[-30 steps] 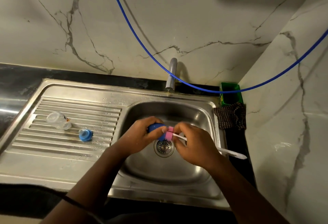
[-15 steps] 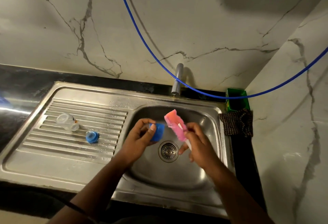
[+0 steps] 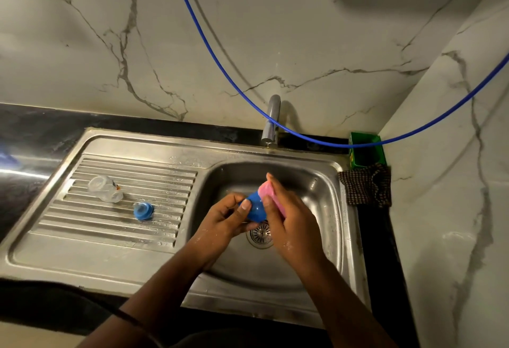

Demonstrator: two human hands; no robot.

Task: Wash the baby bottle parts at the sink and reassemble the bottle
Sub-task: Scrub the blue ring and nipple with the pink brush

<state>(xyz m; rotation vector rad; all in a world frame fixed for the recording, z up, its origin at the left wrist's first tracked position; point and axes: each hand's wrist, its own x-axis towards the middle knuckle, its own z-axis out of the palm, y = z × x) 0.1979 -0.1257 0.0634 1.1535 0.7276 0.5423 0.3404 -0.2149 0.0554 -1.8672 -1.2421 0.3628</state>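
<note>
Over the steel sink basin (image 3: 316, 210), my left hand (image 3: 224, 222) grips a blue bottle cap (image 3: 254, 208). My right hand (image 3: 286, 218) holds a pink sponge brush (image 3: 271, 197) with its pink head pressed against the cap's right side; the brush handle is hidden behind that hand. On the ribbed drainboard (image 3: 110, 226) to the left lie a clear bottle body (image 3: 104, 189) on its side and a small blue collar ring (image 3: 143, 210) just right of it.
A chrome tap (image 3: 271, 120) stands behind the basin, with no water seen running. A blue hose (image 3: 220, 52) hangs across the marble wall. A green box (image 3: 366, 153) and a checked cloth (image 3: 366, 185) sit at the basin's right. The drain (image 3: 260, 234) lies below my hands.
The brush was pulled out of the blue cap and lifted upright, then brought back down; its pink head now presses on the cap's outer side. The view shifted slightly.
</note>
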